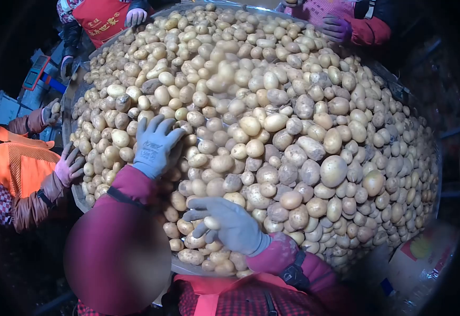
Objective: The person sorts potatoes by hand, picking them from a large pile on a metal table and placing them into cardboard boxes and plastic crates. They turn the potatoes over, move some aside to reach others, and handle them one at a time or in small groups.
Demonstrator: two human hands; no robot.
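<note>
A big heap of potatoes (277, 122) of mixed sizes fills the view. My left hand (156, 146), in a grey-blue glove, rests on the near left of the heap with its fingers spread over the potatoes; what lies under the palm is hidden. Closer to me, my right hand (230, 224) wears a similar glove. Between its thumb and fingers is a small pale potato (212, 223), just above the heap's near edge.
A co-worker in an orange vest (24, 166) has both gloved hands at the left rim. Two more people stand across the heap, one in a red apron (102, 20), one in pink sleeves (364, 30). A printed carton (417, 260) is at lower right.
</note>
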